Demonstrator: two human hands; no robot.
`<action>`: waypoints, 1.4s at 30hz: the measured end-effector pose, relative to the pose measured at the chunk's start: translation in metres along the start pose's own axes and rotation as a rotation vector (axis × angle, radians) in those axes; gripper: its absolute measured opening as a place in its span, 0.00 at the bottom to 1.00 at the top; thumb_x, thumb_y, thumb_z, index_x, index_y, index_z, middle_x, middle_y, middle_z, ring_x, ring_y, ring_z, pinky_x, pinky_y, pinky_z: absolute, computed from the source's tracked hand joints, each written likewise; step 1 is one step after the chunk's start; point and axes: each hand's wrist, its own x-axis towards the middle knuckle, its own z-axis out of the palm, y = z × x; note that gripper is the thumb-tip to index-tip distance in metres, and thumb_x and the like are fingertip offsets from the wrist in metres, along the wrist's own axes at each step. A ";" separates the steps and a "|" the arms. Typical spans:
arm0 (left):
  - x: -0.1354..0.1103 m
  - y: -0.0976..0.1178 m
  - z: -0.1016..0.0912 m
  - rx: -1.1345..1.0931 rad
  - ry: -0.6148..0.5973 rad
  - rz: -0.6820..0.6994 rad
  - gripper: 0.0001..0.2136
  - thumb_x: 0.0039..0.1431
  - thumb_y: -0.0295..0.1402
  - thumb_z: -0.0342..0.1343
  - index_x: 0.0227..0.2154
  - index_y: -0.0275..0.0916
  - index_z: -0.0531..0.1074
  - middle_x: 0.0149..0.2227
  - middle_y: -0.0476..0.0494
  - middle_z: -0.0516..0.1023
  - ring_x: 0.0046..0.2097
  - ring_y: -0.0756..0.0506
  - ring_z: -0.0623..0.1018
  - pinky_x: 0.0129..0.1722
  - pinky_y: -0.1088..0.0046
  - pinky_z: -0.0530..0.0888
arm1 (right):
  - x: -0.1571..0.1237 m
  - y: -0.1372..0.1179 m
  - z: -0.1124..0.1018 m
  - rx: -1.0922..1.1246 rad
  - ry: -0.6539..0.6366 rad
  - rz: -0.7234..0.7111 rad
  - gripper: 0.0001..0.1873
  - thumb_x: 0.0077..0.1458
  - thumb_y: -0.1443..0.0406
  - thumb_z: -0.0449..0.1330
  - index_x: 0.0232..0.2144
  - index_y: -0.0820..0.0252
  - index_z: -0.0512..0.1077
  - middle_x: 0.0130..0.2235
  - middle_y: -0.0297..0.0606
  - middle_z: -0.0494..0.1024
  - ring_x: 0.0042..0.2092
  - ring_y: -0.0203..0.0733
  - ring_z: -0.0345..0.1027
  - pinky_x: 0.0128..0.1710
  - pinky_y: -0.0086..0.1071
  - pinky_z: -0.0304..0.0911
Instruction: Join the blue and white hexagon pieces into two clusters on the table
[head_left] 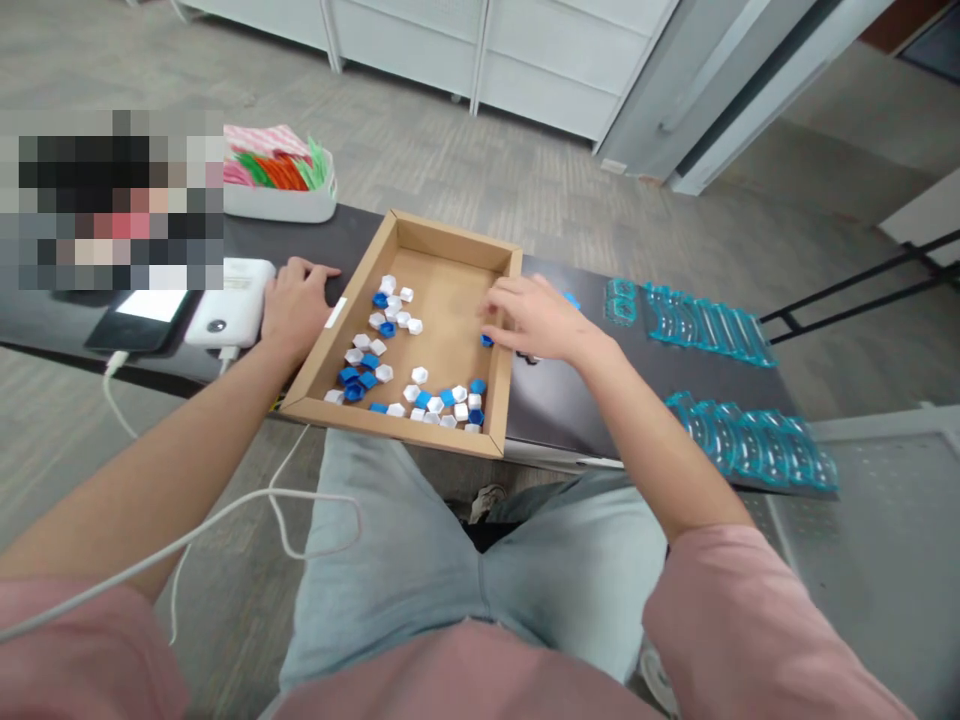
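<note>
A shallow cardboard tray (450, 235) lies on the dark table in front of me, holding several small blue and white hexagonal pieces (409, 385). My right hand (536, 318) reaches over the tray's right wall, fingers curled and pinched on a small blue piece (487, 340) near the tray floor. My left hand (296, 300) rests on the table just outside the tray's left wall, fingers bent and lying down, nothing visible in it.
A white power bank (229, 300) and a phone (139, 318) with cables lie left of the tray. A white tub of coloured items (281, 180) stands behind. Two rows of turquoise curved pieces (705, 322) (754, 440) sit to the right.
</note>
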 end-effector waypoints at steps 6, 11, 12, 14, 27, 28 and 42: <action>0.003 -0.004 0.009 -0.016 0.054 -0.009 0.31 0.76 0.48 0.52 0.74 0.39 0.78 0.71 0.22 0.75 0.70 0.24 0.74 0.71 0.48 0.69 | 0.061 -0.052 -0.006 -0.367 -0.438 -0.069 0.11 0.71 0.66 0.67 0.52 0.58 0.85 0.56 0.50 0.91 0.58 0.60 0.83 0.59 0.48 0.60; 0.005 -0.005 0.014 -0.018 0.069 0.005 0.32 0.73 0.50 0.55 0.73 0.42 0.77 0.71 0.23 0.75 0.71 0.23 0.74 0.72 0.46 0.69 | 0.086 -0.078 0.017 -0.244 -0.360 -0.028 0.20 0.76 0.62 0.67 0.65 0.60 0.79 0.64 0.54 0.88 0.61 0.64 0.83 0.56 0.46 0.66; 0.005 -0.005 0.015 -0.018 0.072 0.004 0.31 0.73 0.49 0.55 0.73 0.42 0.77 0.72 0.23 0.75 0.71 0.23 0.75 0.72 0.46 0.69 | 0.091 -0.082 0.024 -0.227 -0.339 -0.004 0.21 0.76 0.62 0.68 0.66 0.61 0.77 0.64 0.56 0.87 0.61 0.64 0.83 0.55 0.46 0.67; 0.004 -0.005 0.015 -0.019 0.076 0.001 0.30 0.74 0.48 0.54 0.73 0.42 0.77 0.72 0.24 0.76 0.71 0.23 0.75 0.72 0.46 0.69 | 0.100 -0.088 0.037 -0.203 -0.331 0.032 0.20 0.76 0.65 0.66 0.66 0.62 0.77 0.64 0.57 0.87 0.60 0.64 0.83 0.55 0.45 0.69; -0.001 0.000 0.003 -0.046 0.019 0.013 0.36 0.76 0.51 0.48 0.76 0.34 0.75 0.74 0.19 0.71 0.72 0.22 0.72 0.73 0.46 0.66 | -0.014 0.021 -0.020 0.416 0.367 0.161 0.23 0.78 0.40 0.65 0.53 0.49 0.84 0.45 0.38 0.84 0.46 0.48 0.76 0.52 0.43 0.75; -0.001 0.001 0.002 -0.048 0.007 0.015 0.36 0.77 0.50 0.46 0.76 0.33 0.75 0.74 0.19 0.71 0.72 0.22 0.72 0.74 0.45 0.66 | -0.034 0.033 -0.017 0.460 0.434 0.246 0.25 0.76 0.37 0.67 0.51 0.48 0.83 0.44 0.37 0.84 0.45 0.47 0.77 0.50 0.42 0.76; 0.003 -0.003 0.001 -0.005 -0.012 -0.012 0.36 0.80 0.51 0.41 0.77 0.34 0.74 0.74 0.18 0.71 0.73 0.23 0.70 0.74 0.46 0.67 | -0.132 0.040 0.054 0.578 0.405 0.599 0.21 0.56 0.43 0.77 0.37 0.50 0.81 0.40 0.41 0.89 0.39 0.50 0.79 0.43 0.44 0.76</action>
